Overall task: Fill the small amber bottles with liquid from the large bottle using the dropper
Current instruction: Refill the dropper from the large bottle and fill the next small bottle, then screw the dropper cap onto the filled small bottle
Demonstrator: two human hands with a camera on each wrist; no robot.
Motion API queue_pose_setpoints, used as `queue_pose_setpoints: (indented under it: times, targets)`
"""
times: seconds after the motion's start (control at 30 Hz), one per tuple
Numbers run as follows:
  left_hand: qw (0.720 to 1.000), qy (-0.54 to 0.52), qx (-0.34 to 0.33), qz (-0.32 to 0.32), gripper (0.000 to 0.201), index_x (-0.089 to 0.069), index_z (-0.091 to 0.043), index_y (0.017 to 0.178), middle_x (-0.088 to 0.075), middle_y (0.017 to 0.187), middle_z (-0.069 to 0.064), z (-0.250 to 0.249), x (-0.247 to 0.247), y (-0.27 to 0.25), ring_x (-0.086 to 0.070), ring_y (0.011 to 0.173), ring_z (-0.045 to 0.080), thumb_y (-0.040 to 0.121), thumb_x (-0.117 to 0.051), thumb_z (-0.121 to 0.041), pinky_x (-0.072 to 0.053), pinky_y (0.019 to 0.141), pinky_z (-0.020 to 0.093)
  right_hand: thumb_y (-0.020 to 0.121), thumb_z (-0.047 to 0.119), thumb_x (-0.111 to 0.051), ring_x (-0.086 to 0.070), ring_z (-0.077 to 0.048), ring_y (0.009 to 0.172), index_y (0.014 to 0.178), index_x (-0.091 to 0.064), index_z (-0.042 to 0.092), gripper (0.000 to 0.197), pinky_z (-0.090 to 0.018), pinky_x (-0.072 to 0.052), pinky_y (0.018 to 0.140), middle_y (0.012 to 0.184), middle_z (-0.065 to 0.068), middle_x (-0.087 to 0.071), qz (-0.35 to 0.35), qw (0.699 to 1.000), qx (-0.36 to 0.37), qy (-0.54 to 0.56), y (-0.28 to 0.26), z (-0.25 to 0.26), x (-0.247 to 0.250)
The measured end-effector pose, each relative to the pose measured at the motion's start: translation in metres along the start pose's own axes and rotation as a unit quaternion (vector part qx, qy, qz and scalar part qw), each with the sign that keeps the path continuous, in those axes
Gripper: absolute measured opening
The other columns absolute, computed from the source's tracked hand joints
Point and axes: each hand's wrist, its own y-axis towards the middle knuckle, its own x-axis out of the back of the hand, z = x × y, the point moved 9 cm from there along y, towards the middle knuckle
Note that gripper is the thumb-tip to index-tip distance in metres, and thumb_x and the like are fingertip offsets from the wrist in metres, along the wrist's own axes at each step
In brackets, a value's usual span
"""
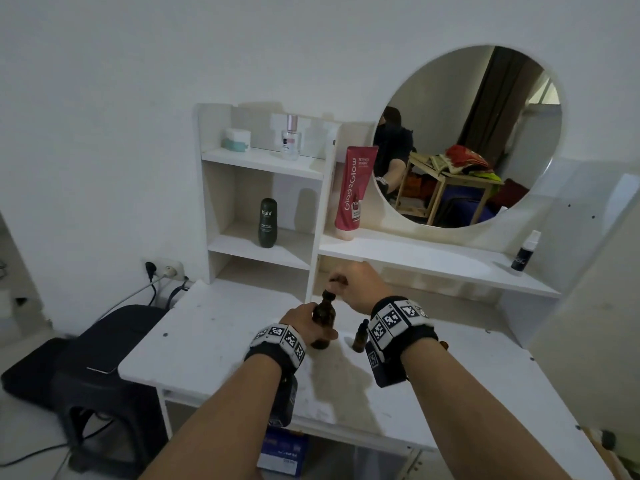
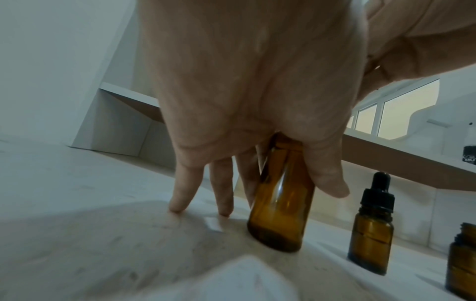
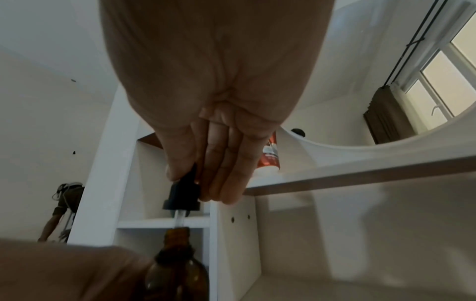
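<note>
While the right hand [image 3: 206,114] pinches the dropper [image 3: 181,195] above the large bottle [image 2: 282,195] gripped by the left hand [image 2: 252,97], its glass tip could knock the neck just below those fingertips.

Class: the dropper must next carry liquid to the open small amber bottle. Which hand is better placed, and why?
Right. The right hand already pinches the dropper, its tube in the large bottle's neck. The left hand steadies that bottle. The open small bottle stands on the right side.
</note>
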Motion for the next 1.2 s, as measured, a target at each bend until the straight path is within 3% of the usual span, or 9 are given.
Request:
queue_pose_setpoints:
  times: [0.17,0.33,0.4,0.5,0.7,0.83,0.93,1.03,1.2]
  targets:
    - [1.000,0.000,0.000,-0.004,0.064,-0.054,-0.020,0.126,-0.061,0.121,0.002,0.001,0.000,-0.001,-0.058,0.110,0.022,0.073,-0.076,-0.047,-0.048,0.094,0.033,0.088,0.020,-0.064,-0.061,-0.019,0.083,0.089,-0.072,0.012,0.011,-0.036,-0.052,0.078,0.089,-0.003,-0.068,0.016,1.000,-0.015,0.011,0.003,-0.005,-0.020]
    - [0.999,0.048,0.004,0.013,0.067,-0.051,-0.017,0.126,-0.061,0.121,0.004,-0.001,-0.003,-0.004,-0.059,0.108,0.023,0.072,-0.077,-0.048,-0.049,0.092,0.033,0.089,0.028,-0.066,-0.053,-0.006,0.072,0.098,-0.072,0.015,0.017,-0.022,-0.042,0.068,0.083,0.004,-0.062,-0.020,0.999,-0.025,0.024,-0.004,-0.014,-0.006]
    - [0.994,0.098,0.018,0.035,0.064,-0.051,-0.013,0.121,-0.062,0.116,0.006,0.001,-0.003,-0.009,-0.060,0.103,0.023,0.073,-0.078,-0.045,-0.049,0.082,0.031,0.089,0.035,-0.065,-0.054,-0.005,0.072,0.100,-0.071,0.017,0.022,-0.017,-0.039,0.063,0.084,0.004,-0.063,-0.043,0.998,-0.037,0.031,-0.012,-0.027,0.007]
    - [0.980,0.172,0.019,0.098,0.042,-0.062,-0.017,0.100,-0.067,0.099,0.005,-0.005,-0.007,-0.020,-0.062,0.077,0.015,0.072,-0.081,-0.041,-0.048,0.062,0.023,0.089,0.035,-0.065,-0.059,-0.011,0.080,0.097,-0.071,0.016,0.021,-0.021,-0.044,0.070,0.086,0.005,-0.064,-0.063,0.995,-0.075,0.030,-0.036,-0.061,0.027]
    - [0.958,0.132,-0.041,0.251,0.053,-0.065,-0.009,0.115,-0.071,0.107,0.000,-0.072,-0.050,-0.051,-0.068,0.098,0.016,0.083,-0.068,-0.052,-0.055,0.089,0.036,0.087,0.026,-0.069,-0.061,-0.016,0.085,0.093,-0.072,0.014,0.014,-0.027,-0.047,0.076,0.091,-0.001,-0.068,-0.011,0.975,-0.222,-0.025,-0.099,-0.134,0.038]
    - [0.962,0.105,-0.077,0.241,0.052,-0.067,-0.008,0.109,-0.072,0.103,0.005,-0.112,-0.086,-0.055,-0.069,0.097,0.022,0.080,-0.070,-0.052,-0.057,0.087,0.039,0.084,0.024,-0.070,-0.068,-0.021,0.085,0.092,-0.072,0.011,0.015,-0.031,-0.055,0.074,0.090,-0.006,-0.070,0.042,0.962,-0.266,-0.038,-0.125,-0.150,0.024]
    - [0.968,0.165,-0.079,0.173,0.048,-0.060,-0.006,0.104,-0.065,0.098,0.006,-0.125,-0.095,-0.047,-0.065,0.096,0.027,0.081,-0.072,-0.047,-0.053,0.076,0.033,0.082,0.023,-0.070,-0.067,-0.024,0.089,0.098,-0.070,0.012,0.020,-0.030,-0.055,0.073,0.087,-0.005,-0.065,0.076,0.955,-0.281,-0.057,-0.134,-0.154,0.010]
    - [0.974,0.174,-0.101,0.108,0.047,-0.055,-0.006,0.114,-0.062,0.112,0.010,-0.136,-0.096,-0.042,-0.059,0.105,0.027,0.084,-0.071,-0.038,-0.043,0.080,0.031,0.079,0.024,-0.072,-0.063,-0.025,0.098,0.106,-0.067,0.010,0.030,-0.030,-0.052,0.078,0.105,-0.007,-0.065,0.087,0.950,-0.282,-0.097,-0.135,-0.160,0.000]
    - [0.981,0.140,-0.118,0.062,0.033,-0.059,-0.007,0.102,-0.061,0.097,0.009,-0.145,-0.105,-0.027,-0.060,0.097,0.026,0.081,-0.071,-0.030,-0.043,0.092,0.034,0.081,0.026,-0.065,-0.063,-0.030,0.100,0.107,-0.064,0.008,0.031,-0.033,-0.052,0.081,0.109,-0.013,-0.066,0.092,0.945,-0.290,-0.116,-0.133,-0.168,-0.020]
